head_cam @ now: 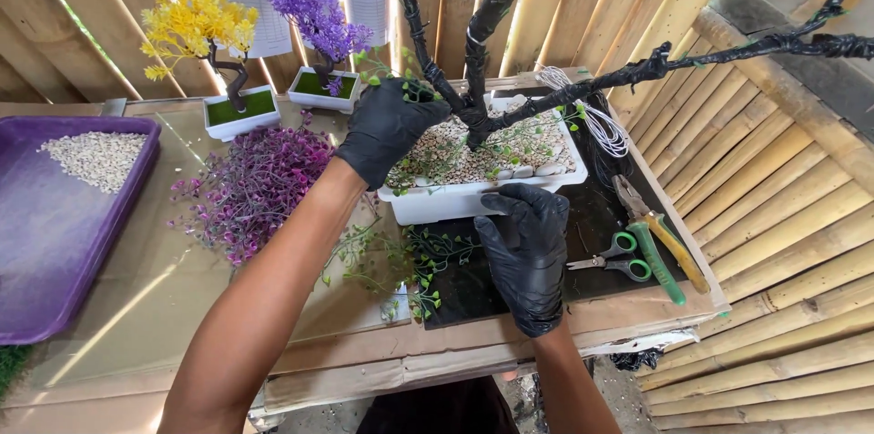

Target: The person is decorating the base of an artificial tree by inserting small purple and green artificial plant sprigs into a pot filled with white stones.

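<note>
A white rectangular planter [437,203] filled with pale gravel stands at the table's middle. A black-wrapped artificial tree trunk [475,61] rises from it, with branches spreading right. My left hand [387,127], in a black glove, grips thin green leafy sprigs at the planter's left end, close to the trunk. My right hand [526,247], also black-gloved, presses against the planter's front rim with its fingers curled over the edge. More green vine sprigs [401,261] lie on the table in front of the planter.
A purple tray [36,252] with gravel sits at the left. A pile of purple foliage [255,183] lies beside two small finished trees, yellow [196,20] and purple [319,6]. Scissors [612,256], pliers [660,238] and a coil of white wire [596,120] lie at the right. Bamboo walls surround the table.
</note>
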